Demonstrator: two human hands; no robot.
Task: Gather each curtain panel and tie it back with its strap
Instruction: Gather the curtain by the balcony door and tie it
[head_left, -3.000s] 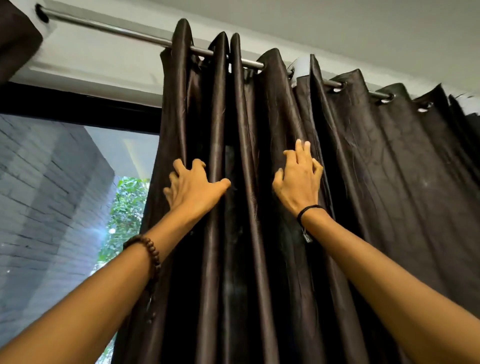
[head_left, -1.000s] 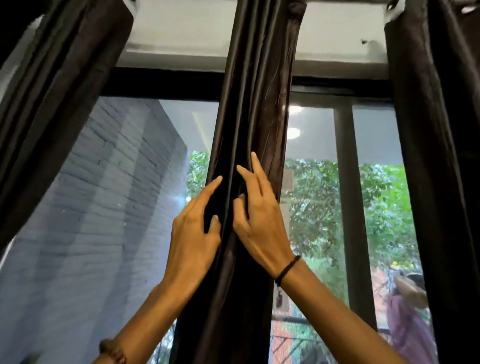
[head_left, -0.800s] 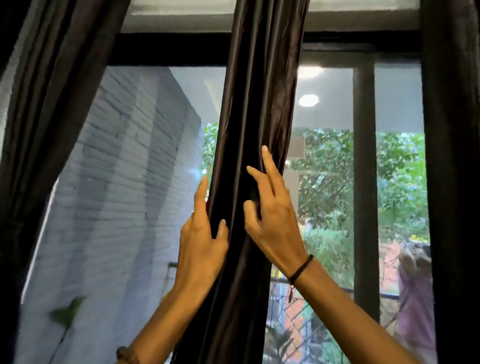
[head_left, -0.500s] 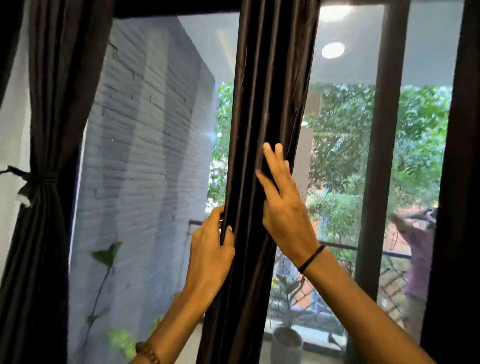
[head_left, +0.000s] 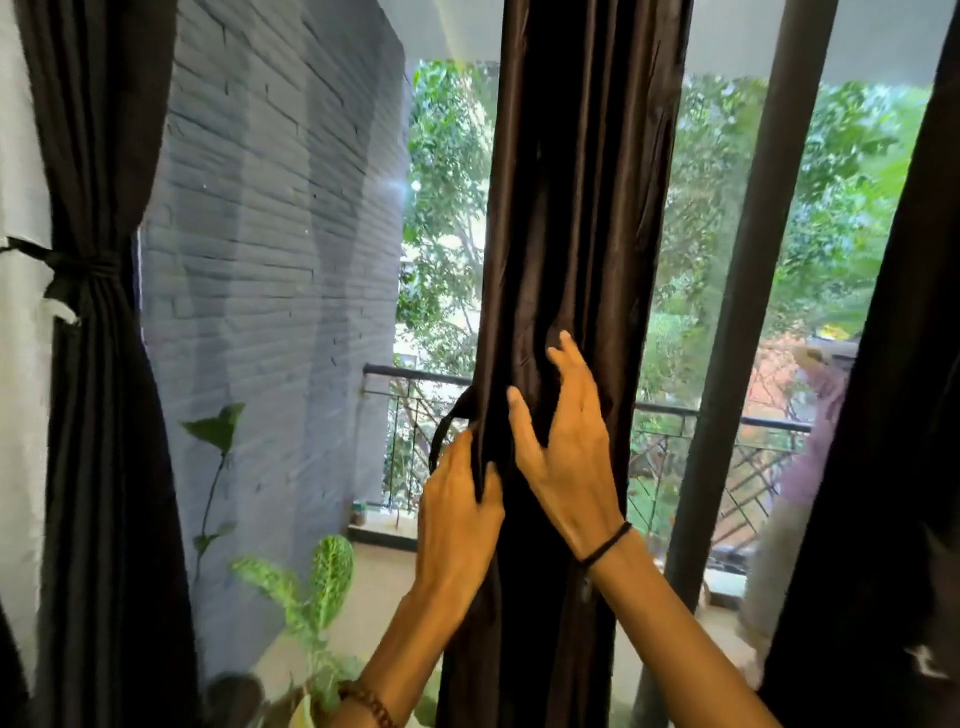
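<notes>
A dark brown satin curtain panel (head_left: 576, 208) hangs gathered into a narrow column at the centre of the window. My left hand (head_left: 457, 504) grips its left edge, thumb on the front and fingers wrapped behind. A dark strap loop (head_left: 445, 423) sticks out from that edge just above my left fingers. My right hand (head_left: 566, 452) lies on the panel's front with fingers spread, pressing the folds. At far left another dark panel (head_left: 104, 415) is tied back by its strap (head_left: 85, 265). A third dark panel (head_left: 883, 441) hangs loose at the right edge.
The window glass lies behind the panels, with a dark vertical frame post (head_left: 748, 322) right of my hands. Potted leafy plants (head_left: 311, 582) stand at lower left. Outside are a grey brick wall (head_left: 270, 260), a balcony railing (head_left: 717, 415) and a person (head_left: 815, 415).
My view has tilted down and both hands have slid down the gathered middle panel. The strap loop has come into view by my left hand, whose fingers have closed round the panel's edge.
</notes>
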